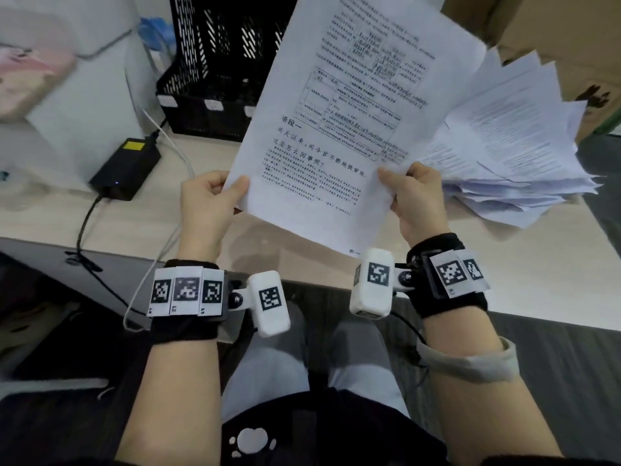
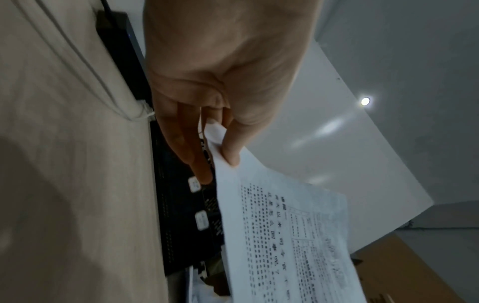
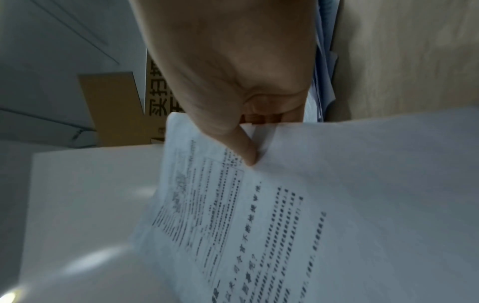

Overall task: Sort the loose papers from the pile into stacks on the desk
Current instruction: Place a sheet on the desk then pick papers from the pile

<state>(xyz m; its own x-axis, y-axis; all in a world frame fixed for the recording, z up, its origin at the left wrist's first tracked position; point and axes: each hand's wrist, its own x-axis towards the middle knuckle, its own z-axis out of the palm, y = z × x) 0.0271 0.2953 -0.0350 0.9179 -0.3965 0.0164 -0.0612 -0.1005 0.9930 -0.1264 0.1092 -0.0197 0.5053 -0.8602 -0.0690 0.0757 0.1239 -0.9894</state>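
A printed sheet (image 1: pixel 336 129) with a table and lines of text is held up above the desk, tilted to the right. My left hand (image 1: pixel 215 196) pinches its lower left edge, thumb on the printed face (image 2: pixel 230 151) and fingers (image 2: pixel 186 147) behind. My right hand (image 1: pixel 416 200) pinches its lower right edge with the thumb on top (image 3: pixel 246 151). The printed sheet (image 3: pixel 259 215) fills most of the right wrist view. A messy pile of loose papers (image 1: pixel 510 146) lies on the desk behind and right of my right hand.
A black mesh file organizer (image 1: pixel 218 62) stands at the back of the beige desk (image 1: pixel 470 280). A black power adapter (image 1: pixel 124 169) with cables lies at the left. Cardboard boxes (image 1: pixel 571 45) stand at the back right. A white appliance (image 1: pixel 84 62) sits at the far left.
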